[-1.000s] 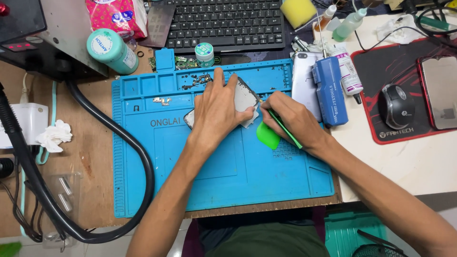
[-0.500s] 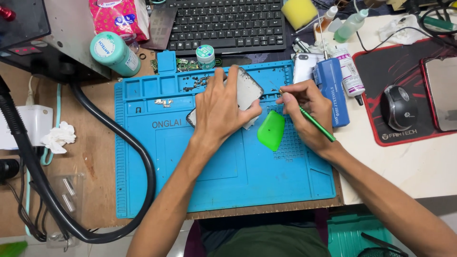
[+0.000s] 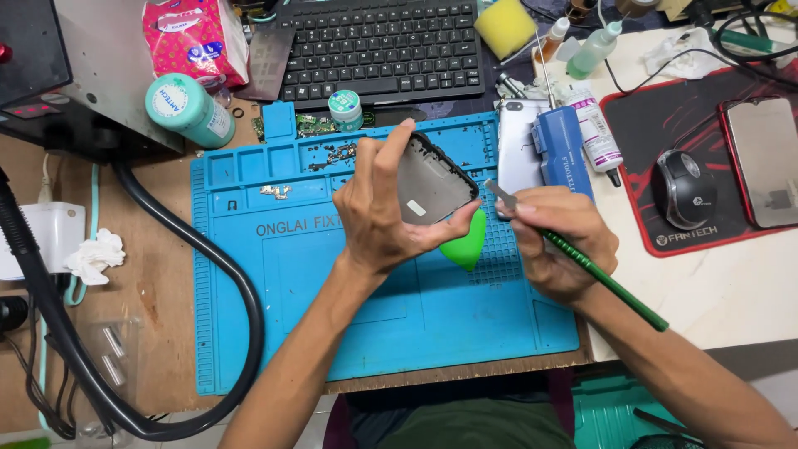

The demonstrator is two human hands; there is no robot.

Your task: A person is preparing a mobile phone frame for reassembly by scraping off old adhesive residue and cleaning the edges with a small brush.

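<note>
So, working outward from the body: both forearms come in over the blue mat [image 3: 274, 316] that covers the front of the counter [image 3: 731, 291]. The right hand [image 3: 557, 245] is closed around a green-handled tool [image 3: 611, 283], fingers pressed together on the shaft like holding a pen, and the flat metal tip [image 3: 499, 193] points up and to the left. The handle runs back down toward the right elbow.

Key relation: the tip sits just to the right of the phone frame [image 3: 432, 183], right by its lower right edge, close but I can't tell if it's actually touching. The left hand [image 3: 378, 208] has the frame lifted off the mat and tilted, thumb stretched along the bottom edge, the other fingers curled over the top left corner. So the left hand holds the part, the right brings the tool in from the side. The frame's long axis runs roughly upper left to lower right.

The frame itself looks like a dark grey shell with rounded corners, inner face toward the camera, with a small pale sticker on it.

Just under it a green pick [image 3: 465, 243] lies on the mat. Further back, a white phone [image 3: 517, 158], a blue tool case [image 3: 564, 154] and a keyboard [image 3: 382, 50].
</note>
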